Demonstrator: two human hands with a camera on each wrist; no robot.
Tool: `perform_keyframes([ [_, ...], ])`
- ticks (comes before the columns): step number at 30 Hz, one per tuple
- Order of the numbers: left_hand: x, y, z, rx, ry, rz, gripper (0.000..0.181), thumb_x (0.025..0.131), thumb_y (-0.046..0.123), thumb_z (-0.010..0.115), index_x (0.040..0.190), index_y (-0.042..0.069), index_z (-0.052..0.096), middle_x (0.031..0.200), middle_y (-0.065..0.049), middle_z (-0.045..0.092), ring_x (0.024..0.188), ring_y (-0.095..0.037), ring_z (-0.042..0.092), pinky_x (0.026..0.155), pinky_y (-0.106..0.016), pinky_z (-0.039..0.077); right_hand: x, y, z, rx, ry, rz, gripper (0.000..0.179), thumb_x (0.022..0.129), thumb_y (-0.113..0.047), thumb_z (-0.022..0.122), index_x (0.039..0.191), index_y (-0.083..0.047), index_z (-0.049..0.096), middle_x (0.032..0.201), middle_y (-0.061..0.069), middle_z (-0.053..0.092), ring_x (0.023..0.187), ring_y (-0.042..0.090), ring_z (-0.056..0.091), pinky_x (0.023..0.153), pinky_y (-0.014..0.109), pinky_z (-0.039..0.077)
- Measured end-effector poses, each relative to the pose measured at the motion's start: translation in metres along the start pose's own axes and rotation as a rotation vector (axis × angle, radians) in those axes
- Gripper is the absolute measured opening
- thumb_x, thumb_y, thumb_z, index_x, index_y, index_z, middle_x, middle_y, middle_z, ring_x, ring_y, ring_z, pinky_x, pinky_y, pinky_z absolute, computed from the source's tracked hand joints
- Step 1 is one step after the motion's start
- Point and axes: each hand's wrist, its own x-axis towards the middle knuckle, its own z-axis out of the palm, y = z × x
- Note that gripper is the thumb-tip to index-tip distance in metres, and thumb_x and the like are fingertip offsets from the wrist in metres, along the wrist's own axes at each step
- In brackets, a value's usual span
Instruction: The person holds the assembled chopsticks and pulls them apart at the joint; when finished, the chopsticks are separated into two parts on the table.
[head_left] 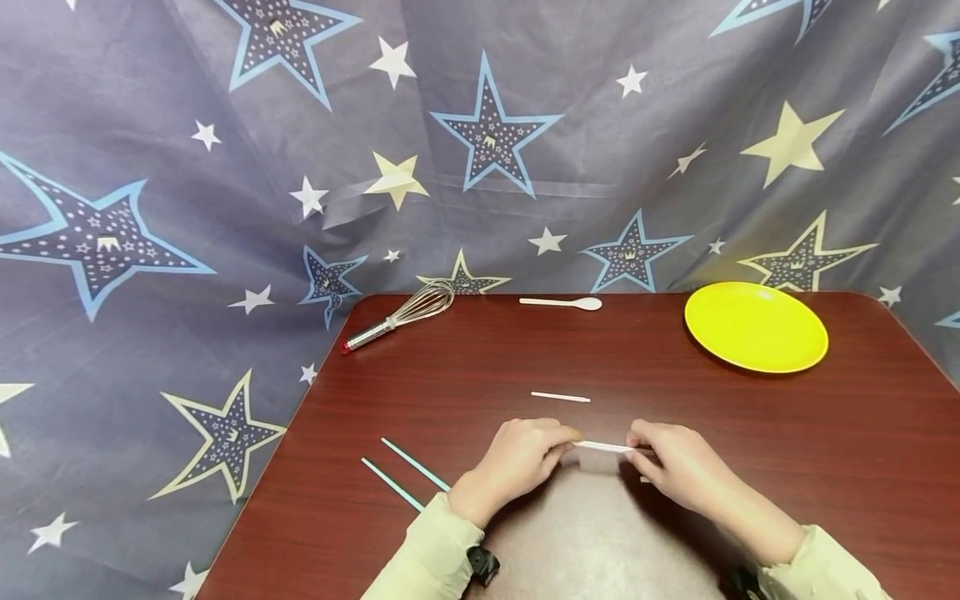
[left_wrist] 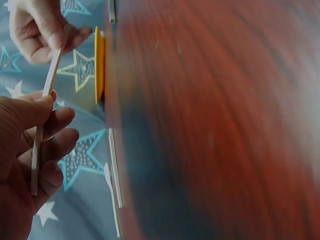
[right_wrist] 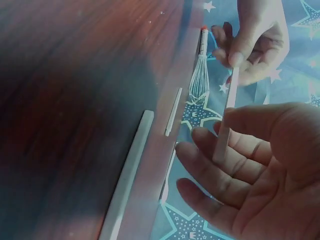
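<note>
My left hand (head_left: 522,457) and right hand (head_left: 678,462) pinch a thin white stick (head_left: 603,447) between thumb and fingers, one near each end. It is held up above the table. In the left wrist view the white stick (left_wrist: 51,77) runs along the left fingers and past them. The right wrist view shows the right thumb pressing the stick (right_wrist: 231,92) against the fingers. A second white stick (head_left: 561,397) lies on the table beyond the hands. Another pale stick (right_wrist: 127,175) lies close to the right hand, mostly hidden in the head view.
Two teal sticks (head_left: 415,464) lie by the left forearm, partly covered by it. At the back of the brown table (head_left: 465,375) are a whisk (head_left: 405,312), a white spoon (head_left: 561,303) and a yellow plate (head_left: 756,327). A star-patterned cloth (head_left: 360,233) hangs behind the table.
</note>
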Motion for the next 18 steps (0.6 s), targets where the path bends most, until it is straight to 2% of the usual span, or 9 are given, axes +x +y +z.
perform_keyframes([
  [5,0.007,0.011,0.007,-0.039,-0.04,-0.013,0.014,0.094,0.025,0.064,0.104,0.024,0.074,0.084,0.013,0.066,0.072,-0.004,0.063,0.062,-0.025,0.049,0.002,-0.004,0.003,-0.001,0.037,-0.056,0.021,0.082,-0.013,0.077,0.08,-0.024,0.059,0.07,-0.022,0.05,0.06,-0.002,0.046,0.055,0.027,0.041],
  [10,0.013,0.019,0.01,-0.084,-0.063,-0.037,0.016,0.095,0.029,0.063,0.106,0.026,0.073,0.09,0.015,0.069,0.081,-0.002,0.066,0.067,-0.023,0.051,0.003,-0.007,0.008,-0.02,0.073,-0.123,0.02,0.083,-0.016,0.076,0.08,-0.024,0.057,0.071,-0.02,0.047,0.06,-0.002,0.043,0.052,0.025,0.04],
  [14,0.017,0.023,0.009,-0.097,-0.072,-0.051,0.017,0.096,0.033,0.06,0.105,0.027,0.073,0.094,0.016,0.07,0.084,-0.001,0.066,0.068,-0.023,0.051,0.003,-0.009,0.009,-0.07,0.125,-0.139,0.022,0.082,-0.016,0.075,0.077,-0.023,0.055,0.07,-0.018,0.046,0.059,-0.002,0.043,0.051,0.025,0.04],
  [18,0.021,0.024,0.006,-0.089,-0.097,-0.043,0.018,0.097,0.034,0.058,0.103,0.027,0.074,0.094,0.017,0.07,0.085,0.001,0.066,0.066,-0.021,0.051,0.003,-0.009,0.007,-0.089,0.142,-0.149,0.024,0.082,-0.016,0.075,0.076,-0.024,0.053,0.069,-0.018,0.044,0.057,-0.003,0.04,0.05,0.023,0.039],
])
